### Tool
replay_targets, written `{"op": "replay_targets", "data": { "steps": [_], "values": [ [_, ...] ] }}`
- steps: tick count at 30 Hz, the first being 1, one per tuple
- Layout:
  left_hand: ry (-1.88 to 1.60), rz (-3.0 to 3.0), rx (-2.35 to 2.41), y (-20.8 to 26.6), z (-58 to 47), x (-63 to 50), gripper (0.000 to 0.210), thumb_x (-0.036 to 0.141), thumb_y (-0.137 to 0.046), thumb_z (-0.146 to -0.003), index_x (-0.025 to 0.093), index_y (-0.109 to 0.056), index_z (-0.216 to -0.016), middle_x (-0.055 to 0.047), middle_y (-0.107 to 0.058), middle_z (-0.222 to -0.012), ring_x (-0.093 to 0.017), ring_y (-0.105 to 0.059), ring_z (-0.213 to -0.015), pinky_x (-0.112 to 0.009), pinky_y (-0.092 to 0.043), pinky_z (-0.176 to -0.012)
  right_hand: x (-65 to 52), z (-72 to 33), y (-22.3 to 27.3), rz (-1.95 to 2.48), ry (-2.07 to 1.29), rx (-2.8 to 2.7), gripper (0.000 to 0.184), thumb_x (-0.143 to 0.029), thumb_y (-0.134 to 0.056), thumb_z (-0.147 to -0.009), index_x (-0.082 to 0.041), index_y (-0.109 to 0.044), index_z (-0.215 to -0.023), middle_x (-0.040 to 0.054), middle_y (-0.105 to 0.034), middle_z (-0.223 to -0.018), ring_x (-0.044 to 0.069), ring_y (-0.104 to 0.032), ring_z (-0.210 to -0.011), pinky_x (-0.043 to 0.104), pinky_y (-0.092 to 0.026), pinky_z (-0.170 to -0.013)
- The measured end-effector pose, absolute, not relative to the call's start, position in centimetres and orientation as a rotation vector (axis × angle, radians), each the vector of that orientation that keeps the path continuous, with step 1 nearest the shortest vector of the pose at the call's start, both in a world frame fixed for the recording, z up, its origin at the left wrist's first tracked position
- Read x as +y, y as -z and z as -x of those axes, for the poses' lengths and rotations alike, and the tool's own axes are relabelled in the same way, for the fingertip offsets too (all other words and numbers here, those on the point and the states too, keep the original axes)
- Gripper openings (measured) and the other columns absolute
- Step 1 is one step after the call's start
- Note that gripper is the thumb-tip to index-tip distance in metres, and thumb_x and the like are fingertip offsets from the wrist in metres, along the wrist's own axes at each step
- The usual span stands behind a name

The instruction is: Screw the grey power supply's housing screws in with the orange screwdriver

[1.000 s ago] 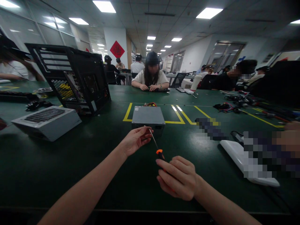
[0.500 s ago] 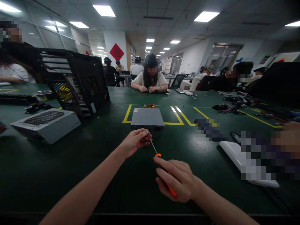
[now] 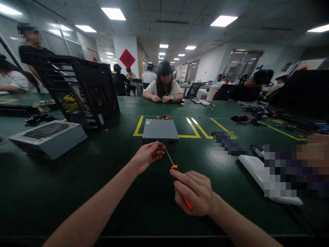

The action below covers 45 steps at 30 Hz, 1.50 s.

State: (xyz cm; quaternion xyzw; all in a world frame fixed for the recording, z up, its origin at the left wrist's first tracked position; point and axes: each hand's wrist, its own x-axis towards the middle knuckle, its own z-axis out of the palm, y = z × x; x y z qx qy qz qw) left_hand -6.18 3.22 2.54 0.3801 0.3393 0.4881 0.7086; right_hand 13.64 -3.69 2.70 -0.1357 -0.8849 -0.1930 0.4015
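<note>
In my right hand [image 3: 194,192] is a screwdriver [image 3: 189,203] with an orange and dark handle, its thin metal shaft slanting up and left. The fingers wrap round the handle. My left hand [image 3: 147,156] is closed in a pinch at the screwdriver's tip; whatever small thing may be between the fingertips is too small to make out. Just beyond the left fingertips, a grey power supply unit [image 3: 160,128] lies on the green table [image 3: 123,206], its cables bunched at the far side. Both hands are above the table in front of it.
An open black computer case [image 3: 84,89] stands at the left, with a second power supply unit [image 3: 48,137] before it. To the right are a white flat device [image 3: 257,171] and tangled cables [image 3: 244,118]. A person [image 3: 164,85] sits across the table. Yellow tape [image 3: 138,127] marks the tabletop.
My right hand has shifted slightly right and up with the screwdriver. The left hand keeps its pinch at the tip. At the far left, a standing person has come further into view.
</note>
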Motion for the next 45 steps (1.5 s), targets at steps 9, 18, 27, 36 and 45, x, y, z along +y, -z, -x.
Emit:
{"op": "replay_targets", "data": {
  "steps": [9,18,27,36,45],
  "values": [
    [-1.147,-1.123,0.938,-1.5,6.4,3.3,0.024,0.037,-0.062,-0.076,0.015,-0.053,-0.072,0.002,-0.054,-0.067,-0.007,-0.050,-0.059,-0.019,-0.041,-0.058,-2.6,-15.0,-2.4,0.536,0.503,-2.165,0.010,-0.010,-0.052,-0.073,-0.013,-0.055,-0.081,0.0113,-0.069,-0.087,0.013,-0.061,-0.060,0.025,-0.043,-0.050],
    [-1.127,-1.152,1.035,-1.1,5.7,3.2,0.036,0.049,-0.054,-0.077,0.014,-0.053,-0.068,0.000,-0.053,-0.062,-0.009,-0.049,-0.055,-0.022,-0.038,-0.055,-1.9,-15.1,-2.1,0.644,0.489,-2.160,0.007,-0.011,-0.052,-0.074,-0.014,-0.055,-0.079,0.0094,-0.069,-0.085,0.013,-0.060,-0.060,0.025,-0.042,-0.051],
    [-1.150,-1.269,1.075,-0.8,5.7,3.3,0.028,0.042,-0.053,-0.080,0.015,-0.052,-0.073,0.001,-0.053,-0.067,-0.009,-0.050,-0.059,-0.021,-0.040,-0.057,-1.7,-15.2,-1.9,0.668,0.477,-2.168,0.006,-0.012,-0.051,-0.075,-0.014,-0.054,-0.080,0.0088,-0.069,-0.086,0.013,-0.061,-0.061,0.025,-0.043,-0.052],
    [-1.206,-1.595,1.177,-0.4,6.0,3.3,0.021,0.037,-0.055,-0.079,0.017,-0.056,-0.085,-0.001,-0.058,-0.076,-0.014,-0.056,-0.068,-0.024,-0.043,-0.062,-1.6,-15.1,-2.0,0.697,0.484,-2.179,0.006,-0.013,-0.051,-0.076,-0.015,-0.055,-0.080,0.0085,-0.068,-0.086,0.012,-0.061,-0.062,0.024,-0.043,-0.054],
    [-1.393,-2.052,1.314,-1.5,6.0,2.5,0.010,0.023,-0.050,-0.082,0.019,-0.058,-0.087,-0.004,-0.057,-0.087,-0.017,-0.053,-0.080,-0.028,-0.041,-0.074,-1.8,-14.9,-2.4,0.752,0.473,-2.210,0.008,-0.023,-0.053,-0.077,-0.016,-0.055,-0.080,0.0082,-0.068,-0.090,0.013,-0.061,-0.063,0.026,-0.043,-0.057]
  ]
}}
